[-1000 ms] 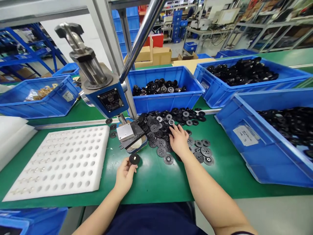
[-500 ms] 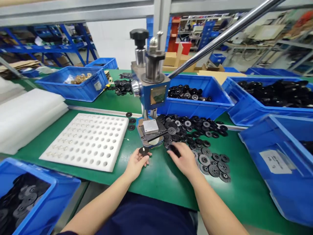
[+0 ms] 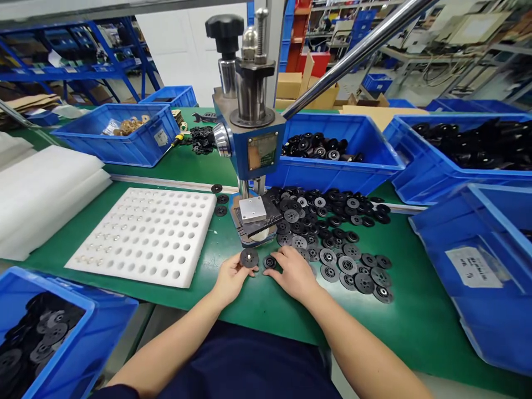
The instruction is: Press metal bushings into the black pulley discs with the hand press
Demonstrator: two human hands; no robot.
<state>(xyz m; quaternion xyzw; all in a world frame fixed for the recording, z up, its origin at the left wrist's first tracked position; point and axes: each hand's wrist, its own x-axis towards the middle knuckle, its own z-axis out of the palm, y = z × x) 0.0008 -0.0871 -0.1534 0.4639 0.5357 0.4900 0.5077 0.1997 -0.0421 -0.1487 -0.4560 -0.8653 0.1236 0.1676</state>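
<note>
Between the thumb and fingers of my left hand (image 3: 233, 280) is a black plastic disc (image 3: 248, 258) with a small pale pin at its centre, its flat face turned up. My right hand (image 3: 294, 271) pinches a smaller black ringed wheel (image 3: 270, 262) just beside that disc; the two parts are apart. Both hands are low over the green table in front of the hand press (image 3: 253, 133). Under the press ram is a square metal plate (image 3: 252, 209) on a dark fixture. Many loose black wheels (image 3: 348, 265) lie to the right of my right hand.
A white foam tray (image 3: 149, 235) with rows of holes, some filled with small shiny parts, lies left. Blue bins (image 3: 332, 172) of black parts stand behind and right, and another bin (image 3: 112, 305) is at lower left. The press lever (image 3: 357, 58) slants up right.
My right hand has moved left from the pile, bringing a black wheel beside the left hand. The left-hand disc has tilted more face-up. The camera view has shifted slightly.
</note>
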